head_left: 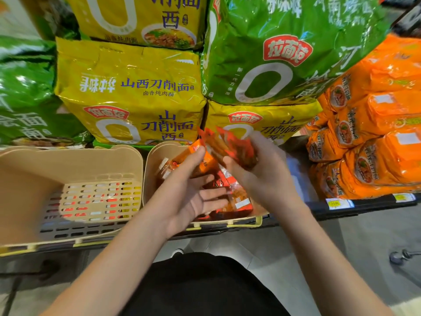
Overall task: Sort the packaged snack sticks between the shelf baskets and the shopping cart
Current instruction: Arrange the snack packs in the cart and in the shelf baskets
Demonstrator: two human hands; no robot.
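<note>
The yellow noodle pack (129,87) reads "山西刀削面" in blue, with "卤香炖肉面" beneath in small print, and its front face carries a red "拉面" badge and a big white "0". The green noodle pack (284,49) bears the same red badge and "新一代方便面" beside its "0". Print on the orange packs (369,133) and shelf price tags (339,203) is too blurred to read.

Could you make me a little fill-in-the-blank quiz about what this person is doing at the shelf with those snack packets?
1. The right hand grips a bunch of red snack sticks above the ____ basket.
2. The left basket holds ____ packets.
3. The big bags right behind the baskets, such as this bag, are ____ in colour.
4. The left hand pinches an ____ packet.

Missing words: right; no; yellow; orange
</note>
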